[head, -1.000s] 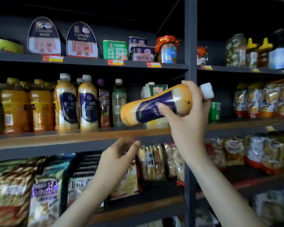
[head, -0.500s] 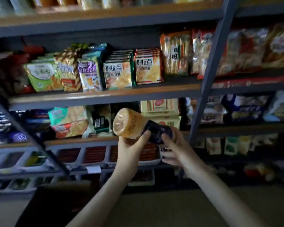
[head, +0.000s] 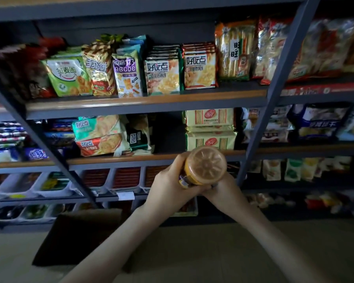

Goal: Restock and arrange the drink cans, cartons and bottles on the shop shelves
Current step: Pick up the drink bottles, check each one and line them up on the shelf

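Bottle [head: 205, 165] presents base-first to the camera, long axis running away toward the shelves [head: 147, 103] (cap hidden). Left hand [head: 168, 184] wraps its side; right hand [head: 223, 189] grips underneath, equally near.

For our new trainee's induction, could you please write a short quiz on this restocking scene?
1. True or false: the bottle shows its base to the camera.
2. Which hand grips it? A left, B right, C both.
3. Fill in: the shelves in view hold ___ packs, not drinks.
Key: 1 true. 2 C: left hand and right hand. 3 snack.
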The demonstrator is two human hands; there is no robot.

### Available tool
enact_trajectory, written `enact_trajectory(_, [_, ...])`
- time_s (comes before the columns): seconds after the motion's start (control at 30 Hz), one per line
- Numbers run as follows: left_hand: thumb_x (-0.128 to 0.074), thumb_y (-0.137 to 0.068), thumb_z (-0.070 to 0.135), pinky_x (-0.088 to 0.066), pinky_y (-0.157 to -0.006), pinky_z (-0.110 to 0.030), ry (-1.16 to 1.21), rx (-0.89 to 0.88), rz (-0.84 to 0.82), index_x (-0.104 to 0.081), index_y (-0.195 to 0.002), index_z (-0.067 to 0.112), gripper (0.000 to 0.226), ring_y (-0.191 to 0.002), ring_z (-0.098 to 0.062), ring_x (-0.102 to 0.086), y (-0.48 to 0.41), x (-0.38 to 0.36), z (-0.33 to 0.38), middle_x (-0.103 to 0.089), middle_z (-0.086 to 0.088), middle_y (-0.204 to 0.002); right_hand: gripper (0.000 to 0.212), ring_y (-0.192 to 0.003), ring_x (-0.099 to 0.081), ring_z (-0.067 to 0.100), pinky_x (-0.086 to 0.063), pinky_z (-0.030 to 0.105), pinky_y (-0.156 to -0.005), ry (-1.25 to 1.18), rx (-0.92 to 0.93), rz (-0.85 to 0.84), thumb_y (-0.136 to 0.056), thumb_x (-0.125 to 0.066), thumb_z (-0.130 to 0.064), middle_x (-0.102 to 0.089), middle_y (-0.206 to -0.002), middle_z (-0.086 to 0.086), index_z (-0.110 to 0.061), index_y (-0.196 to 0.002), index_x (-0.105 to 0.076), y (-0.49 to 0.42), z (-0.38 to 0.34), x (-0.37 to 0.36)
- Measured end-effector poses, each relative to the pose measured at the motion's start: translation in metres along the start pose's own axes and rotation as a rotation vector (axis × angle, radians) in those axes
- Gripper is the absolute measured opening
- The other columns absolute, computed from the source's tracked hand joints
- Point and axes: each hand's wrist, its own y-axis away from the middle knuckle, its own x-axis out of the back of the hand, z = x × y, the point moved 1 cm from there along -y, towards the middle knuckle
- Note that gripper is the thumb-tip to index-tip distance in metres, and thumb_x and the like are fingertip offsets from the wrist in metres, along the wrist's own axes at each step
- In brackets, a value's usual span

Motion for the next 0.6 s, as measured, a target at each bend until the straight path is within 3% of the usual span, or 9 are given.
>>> enact_trajectory(0.07, [-0.079, -0.073, 0.047, -0.044, -0.075, -0.004, 0.059, -0.005, -0.027, -0.044, -0.126, 0.035, 0.064, -0.095, 0.009, -0.058, -0.003, 0.008, -0.003, -0.058, 0.029, -0.1, 0.046, -0.103, -0.06, -0.008, -0.047, 0.012, -0.084, -0.11, -0.05, 0.042, -0.077, -0.08, -0.013, -0.066, -0.102, -0.029, -0.03, -0.112, -0.055, -0.003, -0.002, -0.002])
enact_trajectory(0.13, [-0.068, -0.086, 0.044, -0.045, -0.087, -0.007, 0.177, -0.015, -0.067, -0.043, -0.132, 0.035, 0.053, -0.11, 0.01, -0.056, -0.006, 0.014, -0.008, -0.058, 0.025, -0.116, 0.049, -0.1, -0.066, 0.001, -0.051, 0.017, -0.081, -0.308, -0.123, 0.075, -0.073, -0.08, -0.003, -0.071, -0.102, -0.018, -0.024, -0.112, -0.057, -0.007, -0.005, 0.0])
enact_trajectory(0.2, [-0.053, -0.096, 0.019, -0.043, -0.099, -0.014, 0.212, -0.056, -0.119, -0.041, -0.138, 0.032, 0.046, -0.126, 0.004, -0.049, -0.006, 0.018, -0.016, -0.054, 0.017, -0.132, 0.043, -0.095, -0.069, 0.009, -0.054, 0.019, -0.074, -0.47, -0.226, 0.098, -0.072, -0.077, -0.001, -0.074, -0.096, -0.01, -0.018, -0.108, -0.061, -0.011, -0.01, 0.006])
enact_trajectory(0.27, [-0.041, -0.091, -0.005, -0.037, -0.109, -0.021, 0.131, -0.141, -0.217, -0.036, -0.146, 0.028, 0.065, -0.137, -0.003, -0.039, -0.004, 0.019, -0.029, -0.043, 0.01, -0.146, 0.037, -0.092, -0.071, 0.019, -0.055, 0.025, -0.069, -0.659, -0.363, 0.099, -0.073, -0.073, -0.011, -0.075, -0.095, -0.001, -0.012, -0.109, -0.064, -0.014, -0.01, 0.012])
enact_trajectory(0.33, [-0.041, -0.083, -0.014, -0.028, -0.115, -0.021, 0.047, -0.182, -0.365, -0.025, -0.15, 0.039, 0.087, -0.145, -0.003, -0.023, -0.002, 0.021, -0.04, -0.025, 0.014, -0.156, 0.036, -0.086, -0.069, 0.026, -0.057, 0.034, -0.071, -0.855, -0.518, 0.118, -0.074, -0.068, -0.017, -0.072, -0.095, 0.008, -0.006, -0.108, -0.066, -0.017, -0.005, 0.015])
enact_trajectory(0.4, [-0.053, -0.085, -0.01, -0.022, -0.111, -0.009, -0.004, -0.183, -0.476, -0.017, -0.15, 0.046, 0.094, -0.145, 0.005, -0.012, -0.004, 0.02, -0.047, -0.008, 0.026, -0.158, 0.03, -0.08, -0.069, 0.024, -0.057, 0.038, -0.074, -0.97, -0.615, 0.134, -0.075, -0.065, -0.019, -0.072, -0.089, 0.01, -0.004, -0.102, -0.067, -0.019, -0.004, 0.019])
enact_trajectory(0.47, [-0.063, -0.089, 0.003, -0.02, -0.106, -0.002, -0.025, -0.217, -0.466, -0.018, -0.15, 0.044, 0.087, -0.143, 0.01, -0.009, -0.008, 0.014, -0.045, -0.001, 0.031, -0.157, 0.024, -0.074, -0.072, 0.023, -0.061, 0.038, -0.067, -1.017, -0.68, 0.133, -0.082, -0.064, -0.018, -0.073, -0.082, 0.011, -0.002, -0.1, -0.065, -0.02, -0.003, 0.022])
enact_trajectory(0.6, [-0.074, -0.083, 0.026, -0.029, -0.101, -0.002, 0.025, -0.303, -0.265, -0.027, -0.144, 0.033, 0.077, -0.134, 0.016, -0.024, -0.016, -0.004, -0.033, -0.026, 0.026, -0.148, 0.032, -0.076, -0.072, 0.028, -0.06, 0.037, -0.056, -0.997, -0.797, 0.111, -0.087, -0.065, -0.027, -0.072, -0.086, 0.017, 0.0, -0.105, -0.064, -0.023, -0.005, 0.027])
